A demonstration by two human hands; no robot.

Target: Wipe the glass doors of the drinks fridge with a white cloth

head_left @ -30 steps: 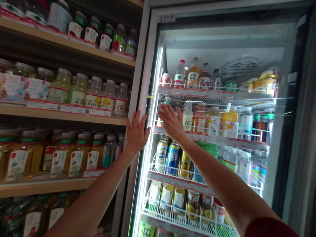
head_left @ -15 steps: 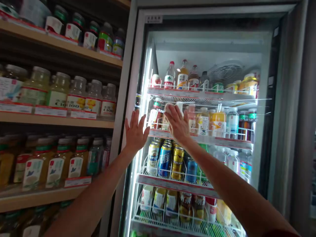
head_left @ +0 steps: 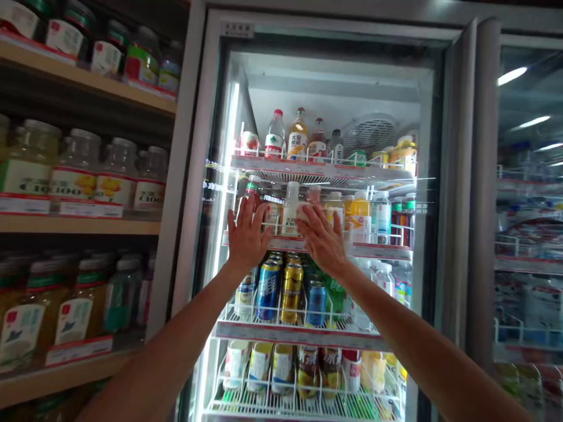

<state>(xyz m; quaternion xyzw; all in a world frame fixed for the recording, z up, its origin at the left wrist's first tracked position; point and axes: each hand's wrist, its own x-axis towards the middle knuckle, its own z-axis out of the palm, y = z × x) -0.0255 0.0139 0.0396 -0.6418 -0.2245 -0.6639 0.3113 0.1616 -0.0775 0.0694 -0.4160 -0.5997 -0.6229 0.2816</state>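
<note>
The glass door (head_left: pixel 343 76) of a lit drinks fridge stands shut before me. My left hand (head_left: pixel 247 239) is raised flat in front of it, fingers spread, holding nothing; whether the palm touches the glass I cannot tell. My right hand (head_left: pixel 323 240) presses a wad of white cloth (head_left: pixel 302 212) against the pane, mostly under its fingers; cloth or paper is hard to tell. Behind the glass, near my hands, stand a pale bottle (head_left: pixel 290 205) and an orange juice bottle (head_left: pixel 360 214). Gold and blue cans, such as a gold can (head_left: pixel 292 293), fill the shelf below.
Wooden shelving (head_left: pixel 88 225) with rows of bottled drinks runs along the left. A long grey door handle (head_left: pixel 477 205) lies to the right. Beyond it a second glass-fronted fridge (head_left: pixel 528 234) shows reflections of lights.
The view has turned right, bringing the second fridge in. Across the door, both hands have moved right; the right hand with the cloth is also slightly lower.
</note>
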